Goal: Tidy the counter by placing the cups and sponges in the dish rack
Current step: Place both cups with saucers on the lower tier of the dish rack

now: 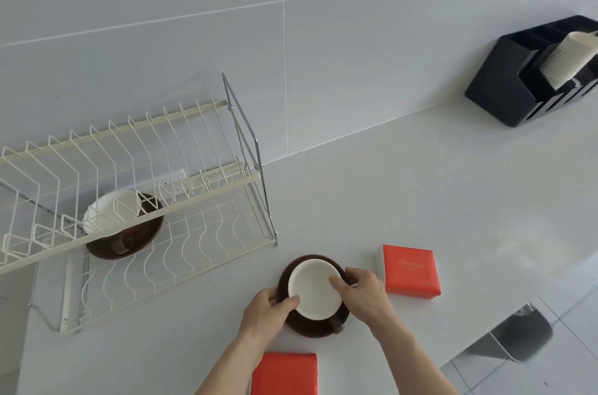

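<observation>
A brown cup with a white inside [315, 292] stands on the counter near the front, its handle pointing toward me. My left hand [270, 309] grips its left rim and my right hand [359, 289] grips its right rim, thumbs over the edge. A white wire dish rack [194, 239] stands to the left, and a second brown and white cup [124, 226] lies tilted in its lower tier. Two orange packs lie on the counter: one [409, 271] right of the cup, one [284, 373] at the bottom edge between my arms.
A black organiser [504, 93] with a stack of white paper cups [569, 60] sits at the far right against the tiled wall. The counter's edge [479, 343] runs along the lower right, with floor below.
</observation>
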A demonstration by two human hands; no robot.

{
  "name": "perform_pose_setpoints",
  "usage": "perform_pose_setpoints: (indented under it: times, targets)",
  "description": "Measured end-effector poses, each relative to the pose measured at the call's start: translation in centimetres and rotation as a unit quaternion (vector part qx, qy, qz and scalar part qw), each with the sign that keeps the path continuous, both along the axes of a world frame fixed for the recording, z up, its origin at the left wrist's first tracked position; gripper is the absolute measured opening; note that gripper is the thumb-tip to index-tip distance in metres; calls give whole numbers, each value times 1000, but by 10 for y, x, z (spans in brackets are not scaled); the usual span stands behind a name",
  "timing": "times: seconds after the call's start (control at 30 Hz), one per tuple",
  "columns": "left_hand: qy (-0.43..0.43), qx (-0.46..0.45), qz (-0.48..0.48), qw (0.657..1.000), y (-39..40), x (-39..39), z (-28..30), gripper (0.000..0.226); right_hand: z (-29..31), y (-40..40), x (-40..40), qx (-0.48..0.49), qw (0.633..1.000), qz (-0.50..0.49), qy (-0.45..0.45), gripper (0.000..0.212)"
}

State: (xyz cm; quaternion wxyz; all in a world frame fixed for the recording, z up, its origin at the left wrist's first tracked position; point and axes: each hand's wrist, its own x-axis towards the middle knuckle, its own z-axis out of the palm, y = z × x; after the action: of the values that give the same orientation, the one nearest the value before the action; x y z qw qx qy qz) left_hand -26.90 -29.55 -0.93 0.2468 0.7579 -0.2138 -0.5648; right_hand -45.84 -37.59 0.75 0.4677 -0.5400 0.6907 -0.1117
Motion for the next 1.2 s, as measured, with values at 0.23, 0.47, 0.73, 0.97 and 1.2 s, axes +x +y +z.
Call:
perform_pose_setpoints:
  times: [0.23, 0.47, 0.73, 0.97, 1.2]
  targets:
    - [5, -23, 17, 1000, 7, 9, 5, 69, 2, 6, 5, -11, 1000, -9, -6, 41]
    - [-12, -57, 62, 996, 16, 39, 21, 57, 20, 8, 39, -45, 999, -1, -15, 54]
    - [-9, -97, 119, 988, 33, 84, 36, 54, 42, 7, 89, -47, 995, 71, -44, 43]
    - [-27, -122, 154, 980, 33, 129, 46, 54, 49, -1, 137, -44, 993, 90, -65, 36]
    - [-66, -132, 158, 976, 13, 164, 54, 42, 49, -20, 181, -67, 991, 97, -62, 45]
